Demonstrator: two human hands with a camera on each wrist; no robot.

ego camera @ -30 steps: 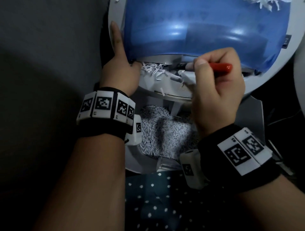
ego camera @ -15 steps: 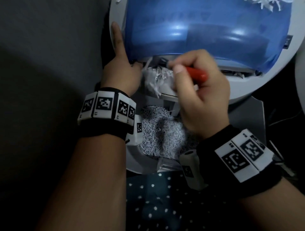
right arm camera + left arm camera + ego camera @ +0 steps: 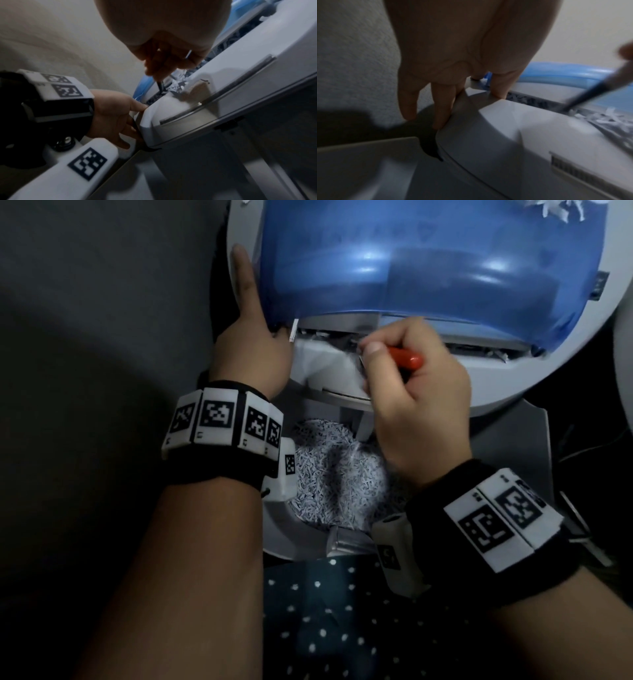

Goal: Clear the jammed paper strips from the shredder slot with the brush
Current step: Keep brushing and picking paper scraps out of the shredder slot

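From the head view, my right hand [image 3: 416, 402] grips the red-handled brush [image 3: 406, 360], now back mid-slot after sweeping left; the heap of strips there is gone. At the left wrist, my left hand [image 3: 453, 60] lies flat-fingered, bracing the shredder [image 3: 505, 135]. At the right wrist, bristles seemingly still meet paper strips [image 3: 177, 82].
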